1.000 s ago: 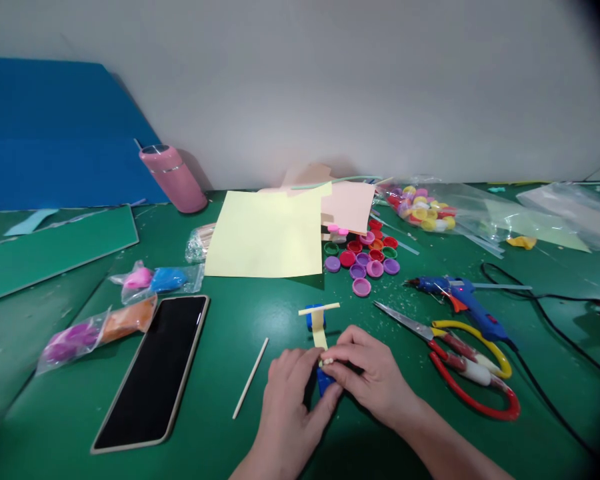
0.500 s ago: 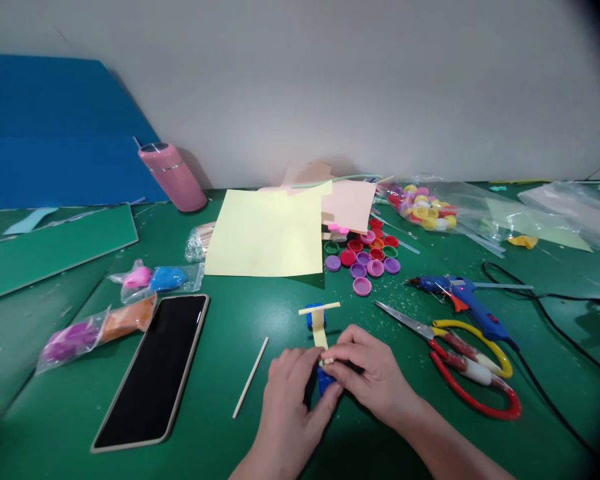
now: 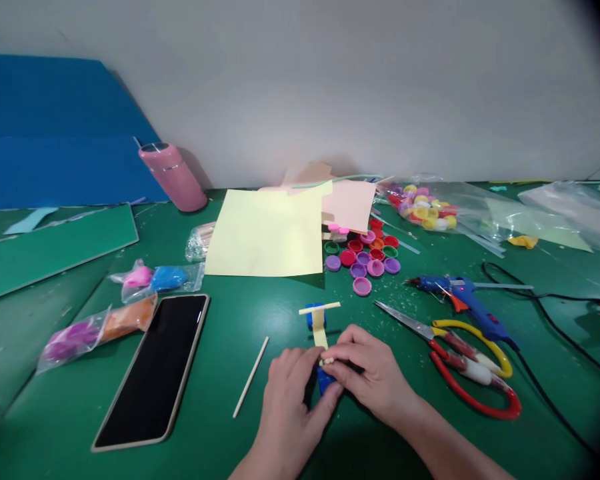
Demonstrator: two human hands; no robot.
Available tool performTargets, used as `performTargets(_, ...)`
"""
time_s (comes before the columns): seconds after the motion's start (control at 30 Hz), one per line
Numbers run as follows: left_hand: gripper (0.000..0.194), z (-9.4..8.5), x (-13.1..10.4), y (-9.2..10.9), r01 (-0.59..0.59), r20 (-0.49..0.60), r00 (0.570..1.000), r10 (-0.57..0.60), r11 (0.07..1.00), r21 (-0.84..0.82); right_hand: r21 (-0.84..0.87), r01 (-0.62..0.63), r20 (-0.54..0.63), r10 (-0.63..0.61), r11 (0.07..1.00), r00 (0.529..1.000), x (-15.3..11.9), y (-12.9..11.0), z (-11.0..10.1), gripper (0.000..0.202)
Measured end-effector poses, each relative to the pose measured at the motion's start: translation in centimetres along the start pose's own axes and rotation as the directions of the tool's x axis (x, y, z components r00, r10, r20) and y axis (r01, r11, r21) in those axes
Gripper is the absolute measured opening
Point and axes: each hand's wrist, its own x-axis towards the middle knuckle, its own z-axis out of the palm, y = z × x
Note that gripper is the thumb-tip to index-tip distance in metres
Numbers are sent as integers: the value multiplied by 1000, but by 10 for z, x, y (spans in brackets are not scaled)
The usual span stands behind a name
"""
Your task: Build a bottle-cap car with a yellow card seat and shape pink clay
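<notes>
Between my hands lies a small craft piece: a pale yellow strip (image 3: 320, 333) with a blue part (image 3: 325, 380) at its near end. A thin cream bar (image 3: 319, 309) crosses its far end, over another blue part. My left hand (image 3: 293, 393) is closed around the near end, fingertips on the strip and thumb against the blue part. My right hand (image 3: 373, 370) pinches small cream-coloured bits (image 3: 327, 361) at the near end of the strip; the fingertips partly hide them. A loose thin stick (image 3: 251, 377) lies left of my left hand.
On the right lie scissors (image 3: 455, 353) and a blue glue gun (image 3: 460, 297) with its cord. Bottle caps (image 3: 362, 287) are scattered ahead, near yellow paper (image 3: 267, 233). A phone (image 3: 153, 370), bagged clay (image 3: 97, 330) and a pink bottle (image 3: 175, 179) are on the left.
</notes>
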Motion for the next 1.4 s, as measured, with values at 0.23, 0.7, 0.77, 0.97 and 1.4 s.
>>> performTargets(0.23, 25, 0, 0, 1, 2, -15, 1000, -1, 1000, 14, -7, -3, 0, 3, 1000, 1000, 1, -2, 0, 15)
performTargets(0.7, 27, 0, 0, -1, -4, -28, 1000, 4, 1000, 11, -10, -11, 4, 11, 1000, 1000, 0, -1, 0, 15)
performTargets(0.77, 26, 0, 0, 0, -4, -21, 1000, 4, 1000, 10, -8, -8, 0, 8, 1000, 1000, 0, -1, 0, 15)
performTargets(0.97, 24, 0, -2, 1, -2, -19, 1000, 3, 1000, 16, 0, 4, -7, -4, 1000, 1000, 0, -1, -1, 15)
performTargets(1.4, 29, 2, -4, -2, -12, -80, 997, 14, 999, 33, -34, 31, -171, -37, 999, 985, -3, -8, -15, 24)
